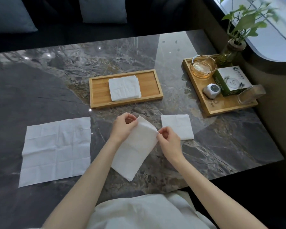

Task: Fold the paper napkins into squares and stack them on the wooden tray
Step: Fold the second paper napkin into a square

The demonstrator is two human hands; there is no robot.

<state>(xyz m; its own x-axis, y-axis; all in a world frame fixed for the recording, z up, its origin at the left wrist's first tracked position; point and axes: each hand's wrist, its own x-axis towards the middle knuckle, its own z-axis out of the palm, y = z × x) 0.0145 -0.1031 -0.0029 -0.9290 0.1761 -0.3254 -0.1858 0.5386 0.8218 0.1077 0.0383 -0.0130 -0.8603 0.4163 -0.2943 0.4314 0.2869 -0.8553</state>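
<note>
Two hands folding a napkin

The left hand [123, 128] and right hand [168, 140] each pinch a far corner of the half-folded napkin [135, 149], lifting that end, probably to line up its edges. The wooden tray [97, 98], farther away, holds a folded stack [124, 88]. An open napkin [56, 151] waits on the left; a folded square [177, 126] lies on the right.

Bare forearms, no sleeves in view; white garment [139, 212] over the lap.
</note>
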